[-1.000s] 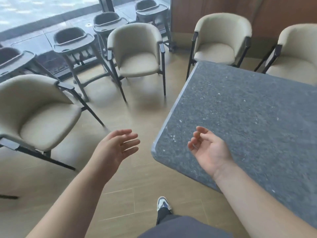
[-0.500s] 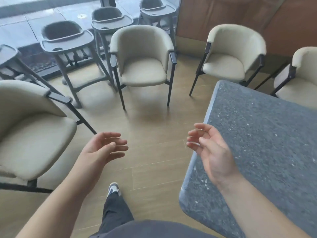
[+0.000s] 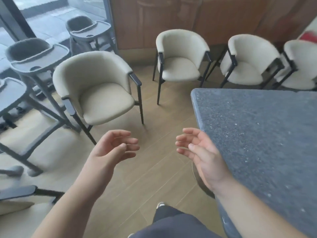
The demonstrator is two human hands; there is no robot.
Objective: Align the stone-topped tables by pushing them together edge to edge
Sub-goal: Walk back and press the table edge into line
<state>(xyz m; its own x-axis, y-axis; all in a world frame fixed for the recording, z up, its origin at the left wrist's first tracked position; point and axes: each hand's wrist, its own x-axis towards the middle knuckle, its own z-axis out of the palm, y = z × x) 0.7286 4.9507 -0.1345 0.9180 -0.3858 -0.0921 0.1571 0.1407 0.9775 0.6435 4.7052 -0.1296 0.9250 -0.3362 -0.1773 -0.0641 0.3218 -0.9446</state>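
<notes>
On the far left I see grey high chairs by the window. Next to them a cream chair stands on the wood floor.

My left hand hangs in the air over the floor, palm turned in. Its fingers are loosely bent and hold nothing. It touches nothing.

My right hand is just across from it, palm turned in too. Its fingers are loosely bent and hold nothing. This hand is just beside the left edge of the worktop, but I cannot tell if it touches the edge.

The worktop is dark grey stone with small white specks. It fills the right side, and its near corner is round. I see only this one worktop.

Behind it, by the wood wall, stand three more cream chairs. One is past the worktop's far left corner, one is behind its far edge, and one is at the far right.

Low down I see my dark trouser leg and a shoe.
</notes>
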